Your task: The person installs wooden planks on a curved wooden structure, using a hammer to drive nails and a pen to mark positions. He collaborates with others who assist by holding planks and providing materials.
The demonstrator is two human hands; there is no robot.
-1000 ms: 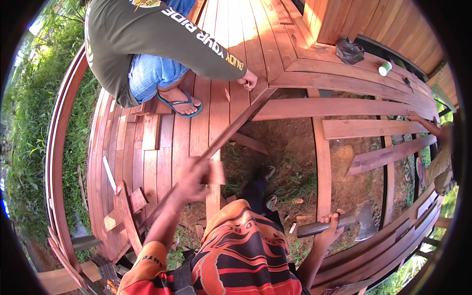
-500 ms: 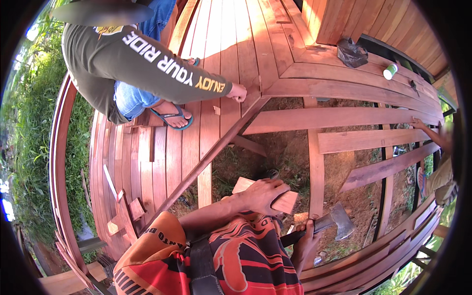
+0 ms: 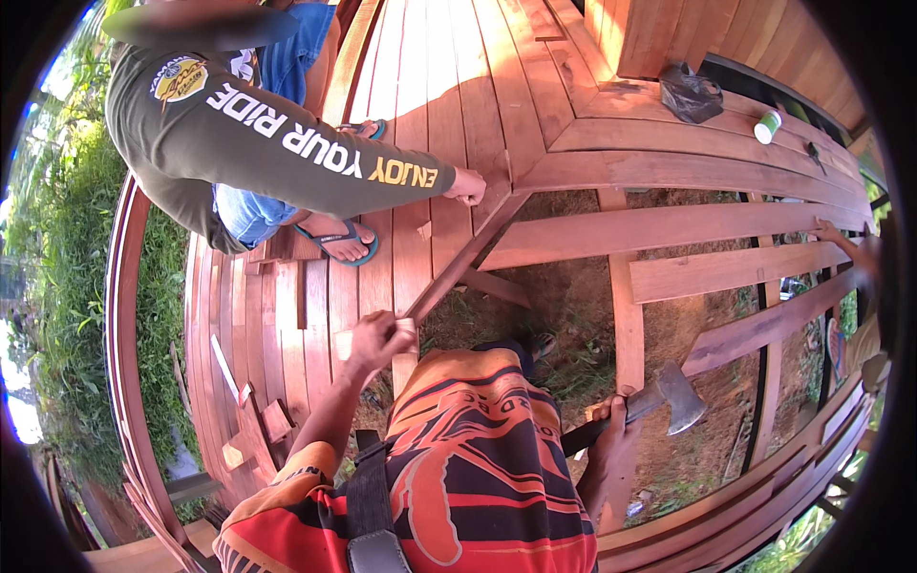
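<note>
My left hand [image 3: 375,339] is closed around a short wooden block [image 3: 407,330], now at the near end of the diagonal deck board [image 3: 458,270]. Part of the block is hidden under my fingers, and I cannot tell whether it rests on the board. My right hand [image 3: 608,427] grips the dark handle of an axe [image 3: 681,399] close to its head, which points right over the open joists. A co-worker's closed hand [image 3: 466,187] is at the far end of the diagonal board, with nothing discernible in it.
A co-worker [image 3: 277,143] crouches on the laid boards at the left. Loose planks [image 3: 726,272] span open joists [image 3: 626,334] over bare soil. Another person's hand [image 3: 831,232] touches planks at right. A black plastic bag [image 3: 691,94], a green-white cup [image 3: 767,127] and wood offcuts [image 3: 250,435] lie about.
My left hand has carried the wooden block leftward and away from my body to the diagonal board. My right hand with the axe has shifted slightly right.
</note>
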